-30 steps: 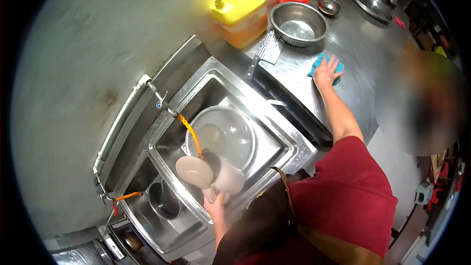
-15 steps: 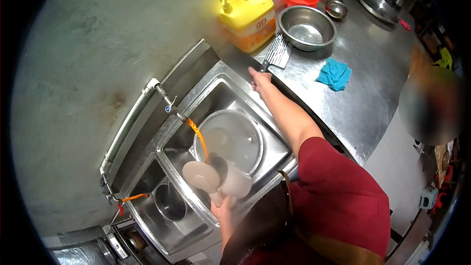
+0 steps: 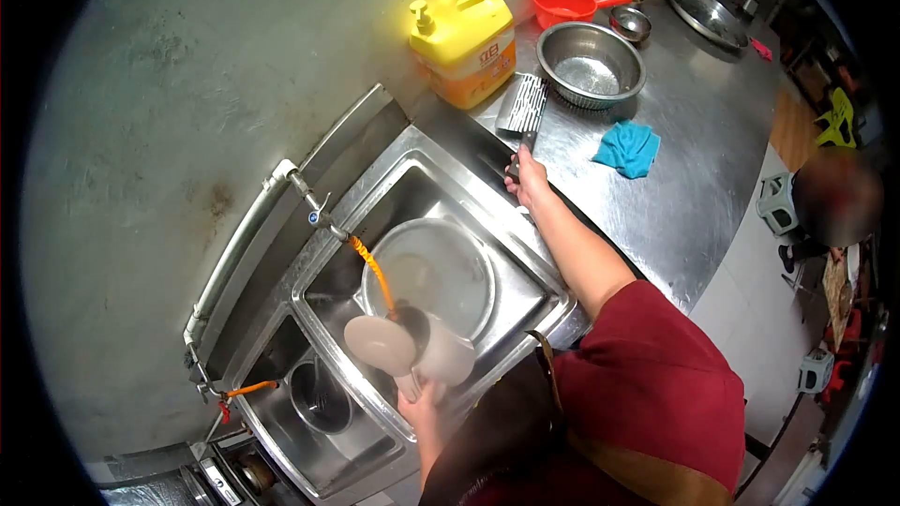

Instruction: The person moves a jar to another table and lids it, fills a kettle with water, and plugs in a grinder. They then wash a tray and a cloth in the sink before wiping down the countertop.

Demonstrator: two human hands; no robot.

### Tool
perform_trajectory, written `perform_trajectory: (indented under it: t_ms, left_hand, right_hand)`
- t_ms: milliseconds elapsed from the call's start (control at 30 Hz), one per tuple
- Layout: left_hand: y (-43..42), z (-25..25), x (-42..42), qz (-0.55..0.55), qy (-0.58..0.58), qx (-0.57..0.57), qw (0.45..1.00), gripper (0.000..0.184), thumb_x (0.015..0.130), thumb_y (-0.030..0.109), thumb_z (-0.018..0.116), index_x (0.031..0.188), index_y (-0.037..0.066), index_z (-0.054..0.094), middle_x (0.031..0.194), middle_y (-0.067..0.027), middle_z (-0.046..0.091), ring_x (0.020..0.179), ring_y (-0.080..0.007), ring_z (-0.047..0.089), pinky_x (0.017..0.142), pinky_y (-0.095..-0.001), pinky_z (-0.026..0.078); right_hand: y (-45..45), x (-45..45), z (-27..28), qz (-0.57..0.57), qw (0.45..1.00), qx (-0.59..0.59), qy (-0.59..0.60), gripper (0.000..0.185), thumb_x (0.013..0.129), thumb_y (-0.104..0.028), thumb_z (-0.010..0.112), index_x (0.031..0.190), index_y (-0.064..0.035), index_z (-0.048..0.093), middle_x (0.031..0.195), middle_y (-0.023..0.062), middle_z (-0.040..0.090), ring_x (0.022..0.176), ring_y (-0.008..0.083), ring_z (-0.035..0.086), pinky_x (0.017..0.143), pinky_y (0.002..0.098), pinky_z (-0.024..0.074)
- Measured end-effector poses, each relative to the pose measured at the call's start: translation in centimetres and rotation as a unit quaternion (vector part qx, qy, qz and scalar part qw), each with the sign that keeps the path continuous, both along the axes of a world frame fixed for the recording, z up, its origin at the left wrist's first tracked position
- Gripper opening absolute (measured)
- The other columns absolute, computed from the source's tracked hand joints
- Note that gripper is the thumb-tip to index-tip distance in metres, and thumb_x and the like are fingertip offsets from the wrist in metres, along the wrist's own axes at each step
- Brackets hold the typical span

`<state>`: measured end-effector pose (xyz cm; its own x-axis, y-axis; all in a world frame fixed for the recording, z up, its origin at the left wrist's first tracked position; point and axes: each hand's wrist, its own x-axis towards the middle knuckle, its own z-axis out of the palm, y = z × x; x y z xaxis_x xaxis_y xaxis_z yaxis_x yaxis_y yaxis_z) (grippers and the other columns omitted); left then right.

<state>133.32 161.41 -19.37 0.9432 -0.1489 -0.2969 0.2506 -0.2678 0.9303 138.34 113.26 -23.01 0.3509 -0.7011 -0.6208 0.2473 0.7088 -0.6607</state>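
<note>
My right hand (image 3: 529, 177) is closed around the black handle of a cleaver (image 3: 524, 109), whose patterned blade points toward the wall over the counter's edge. My left hand (image 3: 421, 401) grips the handle of a pale lidded container (image 3: 446, 352) above the sink. Its round lid (image 3: 380, 344) stands open to the left, and the orange hose (image 3: 370, 267) from the tap ends at the container's mouth. Below it, a large translucent basin (image 3: 441, 267) sits in the larger sink bowl. A blue cloth (image 3: 627, 149) lies crumpled on the counter, right of my right hand.
The steel counter (image 3: 698, 187) holds a metal bowl (image 3: 592, 64), a yellow detergent jug (image 3: 464, 44), a red ladle (image 3: 564, 4) and a round tray (image 3: 707, 17). A pot (image 3: 321, 398) sits in the smaller sink. Another person (image 3: 837, 197) is at the far right.
My right hand has left the blue cloth, moved left to the cleaver and taken its handle. The cleaver has turned slightly. My left hand keeps hold of the container.
</note>
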Motion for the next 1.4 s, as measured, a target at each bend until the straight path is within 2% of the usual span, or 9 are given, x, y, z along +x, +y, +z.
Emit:
perform_trajectory:
  t_ms: [100,167,267,333,400,600,867,1100,1400]
  left_hand:
    - [0.5,-0.3,-0.1,0.0,0.0,0.007,1.0,0.037,0.071,0.004,0.072,0.106,0.0,0.057,0.093,-0.0048,0.06,0.084,-0.0152,0.058,0.077,-0.0295,0.047]
    - [0.9,-1.0,0.3,0.0,0.002,0.0,1.0,0.043,0.07,0.003,0.076,0.109,-0.001,0.058,0.097,-0.0065,0.062,0.087,-0.0169,0.06,0.077,-0.0317,0.05]
    - [0.5,-0.8,0.2,0.012,0.013,-0.011,1.0,0.042,0.07,0.003,0.076,0.108,-0.001,0.058,0.097,-0.0066,0.062,0.087,-0.0168,0.06,0.076,-0.0314,0.05]
    - [0.5,-0.7,0.0,0.002,0.008,-0.008,1.0,0.042,0.07,0.003,0.075,0.108,-0.001,0.058,0.097,-0.0067,0.062,0.087,-0.0168,0.06,0.075,-0.0312,0.05]
    - [0.5,-0.6,0.0,-0.006,0.008,-0.001,1.0,0.041,0.071,0.002,0.074,0.108,-0.001,0.058,0.097,-0.0068,0.062,0.087,-0.0167,0.06,0.076,-0.0311,0.05]
    - [-0.6,1.0,-0.3,0.002,0.023,0.006,1.0,0.041,0.071,0.003,0.072,0.109,-0.001,0.058,0.098,-0.0071,0.062,0.088,-0.0164,0.06,0.077,-0.0308,0.05]
    - [0.1,-0.1,-0.4,0.017,0.044,-0.029,0.998,0.049,0.07,-0.003,0.071,0.116,-0.003,0.054,0.104,-0.0092,0.06,0.093,-0.0195,0.06,0.084,-0.0339,0.048]
    - [0.0,-0.7,-0.5,0.039,0.043,-0.023,0.998,0.058,0.066,-0.007,0.071,0.121,-0.005,0.051,0.108,-0.0111,0.059,0.097,-0.021,0.058,0.086,-0.0337,0.047]
    - [-2.7,1.1,-0.5,0.075,0.059,-0.002,0.995,0.047,0.069,0.001,0.073,0.112,-0.002,0.054,0.093,-0.0025,0.057,0.082,-0.0139,0.054,0.077,-0.0279,0.044]
  right_hand:
    - [-2.6,2.0,0.7,0.03,0.988,-0.109,0.104,0.053,0.088,-0.049,0.055,0.102,0.0021,0.052,0.077,0.0118,0.056,0.051,0.0209,0.057,0.038,0.0302,0.0443]
    - [-3.7,0.6,5.5,0.276,0.896,-0.219,0.27,0.056,0.085,-0.047,0.06,0.108,0.0037,0.051,0.079,0.0153,0.059,0.055,0.0279,0.06,0.05,0.0375,0.0504]
    - [-6.4,-0.8,5.6,0.286,0.745,-0.427,0.426,0.053,0.082,-0.034,0.059,0.122,-0.0003,0.047,0.097,0.0216,0.058,0.081,0.0376,0.061,0.075,0.0438,0.0504]
    - [-7.9,-2.0,4.3,-0.014,0.701,-0.551,0.453,0.054,0.077,-0.028,0.065,0.124,-0.006,0.049,0.117,0.0216,0.05,0.103,0.0407,0.054,0.088,0.0461,0.0452]
    - [-9.8,-3.9,5.5,-0.114,0.615,-0.592,0.508,0.063,0.076,-0.02,0.065,0.133,-0.0133,0.04,0.123,0.0188,0.044,0.107,0.04,0.052,0.087,0.0463,0.0455]
    - [-16.7,-8.9,5.1,0.05,0.597,-0.518,0.61,0.031,0.077,-0.015,0.062,0.108,-0.0136,0.058,0.109,0.0157,0.054,0.087,0.0387,0.061,0.079,0.0471,0.049]
    - [-16.8,-9.9,10.4,-0.158,0.576,-0.661,0.455,0.017,0.073,-0.009,0.055,0.09,-0.0097,0.06,0.091,0.0134,0.056,0.084,0.0349,0.058,0.074,0.0434,0.0488]
    - [-29.8,-4.9,12.9,-0.17,0.489,-0.707,0.481,0.021,0.069,-0.007,0.061,0.09,-0.0108,0.061,0.097,0.0128,0.054,0.086,0.0341,0.058,0.075,0.0435,0.0492]
    - [-35.0,-0.6,12.0,-0.022,0.52,-0.684,0.51,0.039,0.078,-0.01,0.058,0.117,-0.0116,0.055,0.124,0.0173,0.046,0.105,0.0387,0.055,0.088,0.0446,0.0474]
